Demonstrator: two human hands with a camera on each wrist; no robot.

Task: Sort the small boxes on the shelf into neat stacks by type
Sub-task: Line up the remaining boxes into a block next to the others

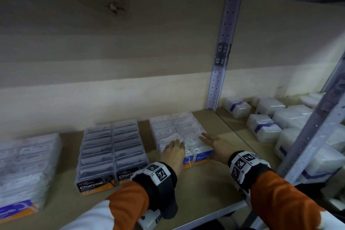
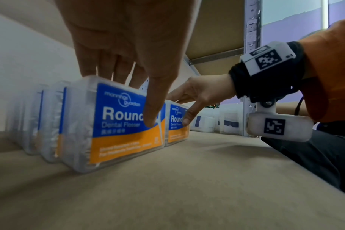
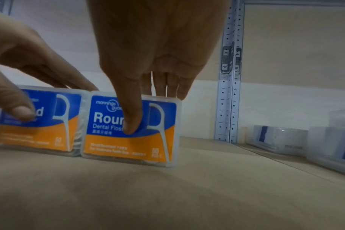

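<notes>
Two rows of clear Round boxes (image 1: 179, 132) side by side on the shelf (image 1: 201, 188), standing on edge front to back, right of middle; roughly six or seven per row, too blurry at the back to count exactly. Left hand (image 1: 172, 152) on the front box of the left row: fingers resting along its top, thumb (image 2: 154, 109) pressed flat on the blue-and-orange label. Right hand (image 1: 217, 144) doing the same on the right row's front box (image 3: 131, 129), fingers slightly spread over the top, thumb on the label.

Further left, two rows of dark Charcoal boxes (image 1: 112, 153), about seven or eight each, hard to be sure. Beyond those, a block of white boxes (image 1: 26, 166) with a blue label, count not readable. Past the metal post (image 1: 222, 52), eight or so loose white packs (image 1: 265, 130), scattered.

Only readable from the wrist views: "Round Dental Flosser" and the thumbs on the labels. Only visible from the head view: the Charcoal rows and the whole layout.
</notes>
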